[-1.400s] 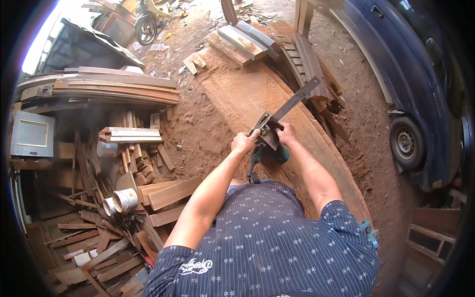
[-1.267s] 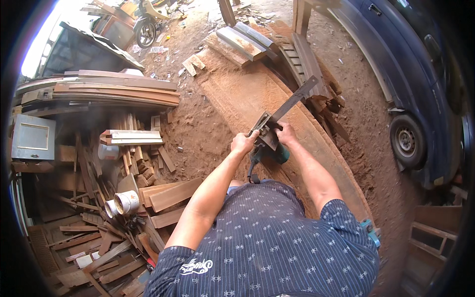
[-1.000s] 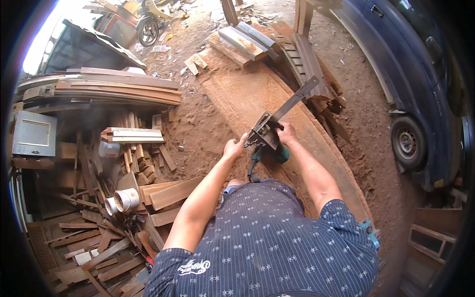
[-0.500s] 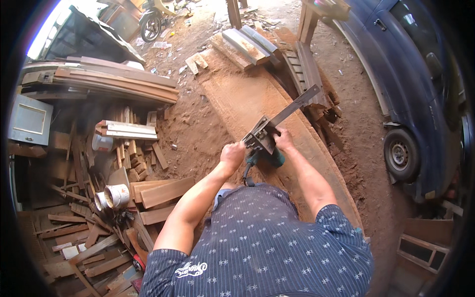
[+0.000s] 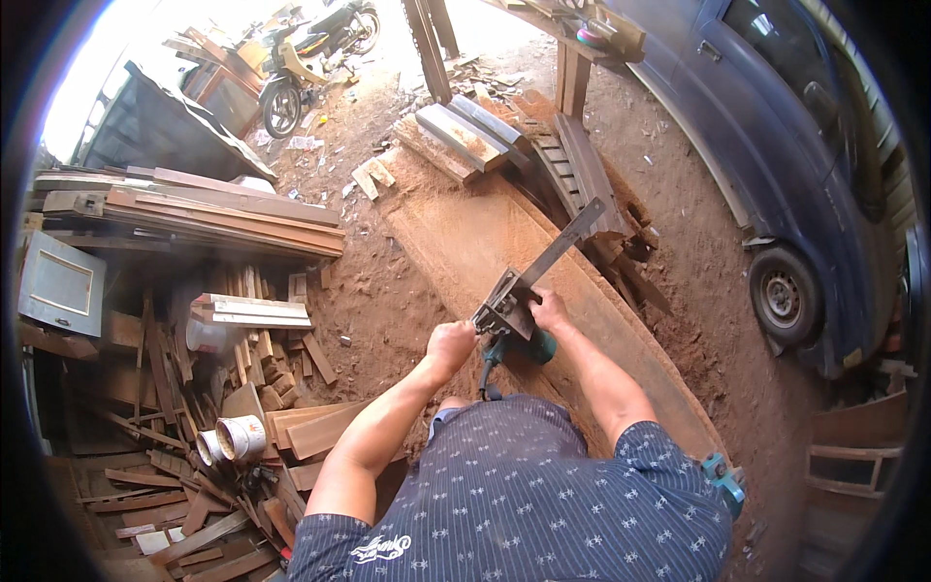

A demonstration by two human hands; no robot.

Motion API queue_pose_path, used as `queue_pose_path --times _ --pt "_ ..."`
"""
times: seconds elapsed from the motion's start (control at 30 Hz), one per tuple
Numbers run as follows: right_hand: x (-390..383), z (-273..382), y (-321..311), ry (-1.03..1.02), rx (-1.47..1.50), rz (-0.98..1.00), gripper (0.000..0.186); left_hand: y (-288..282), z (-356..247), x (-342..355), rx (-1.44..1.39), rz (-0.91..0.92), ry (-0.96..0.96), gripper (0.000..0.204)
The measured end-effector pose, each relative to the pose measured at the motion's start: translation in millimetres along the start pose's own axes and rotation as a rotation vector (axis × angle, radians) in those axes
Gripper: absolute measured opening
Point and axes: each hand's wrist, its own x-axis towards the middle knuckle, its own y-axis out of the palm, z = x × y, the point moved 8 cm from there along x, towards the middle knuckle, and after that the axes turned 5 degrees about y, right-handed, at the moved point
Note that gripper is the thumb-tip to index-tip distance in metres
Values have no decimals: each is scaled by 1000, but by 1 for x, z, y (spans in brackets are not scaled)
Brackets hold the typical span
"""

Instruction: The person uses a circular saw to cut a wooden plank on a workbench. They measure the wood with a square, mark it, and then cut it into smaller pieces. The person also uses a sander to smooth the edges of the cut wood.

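A teal corded power tool (image 5: 536,347) with a metal base plate (image 5: 499,301) is held in front of my waist, above a wide board. Its exact kind I cannot tell. My left hand (image 5: 452,345) is closed at the near-left edge of the base plate. A long metal square (image 5: 570,241) lies against the tool, its blade pointing to the far right. Closed around the square's near end is my right hand (image 5: 549,309), close beside the tool. My fingers partly hide where square and tool meet. A cord (image 5: 488,373) hangs toward me.
The sawdust-covered board (image 5: 446,213) carries metal-faced beams (image 5: 456,134) at its far end. Scrap wood (image 5: 262,359) and white buckets (image 5: 240,438) lie left. A blue vehicle (image 5: 776,175) stands right. Another teal tool (image 5: 722,480) sits by my right side; motorbikes (image 5: 283,107) stand far off.
The view has tilted, so the surroundings sit differently in it. My hands keep hold of the tool and square, and the square's angle looks about the same.
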Motion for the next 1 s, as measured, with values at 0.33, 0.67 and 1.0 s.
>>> queue_pose_path --times 0.33,0.67,1.0 --pt "5 -3 3 -30 28 41 46 73 18 -39 -1703 417 -900 58" --pt "2 -3 0 -54 -15 -36 40 2 -12 -2 122 -37 126 26" --pt "-47 -76 -24 115 -14 22 41 80 25 -37 -1777 314 -843 40"
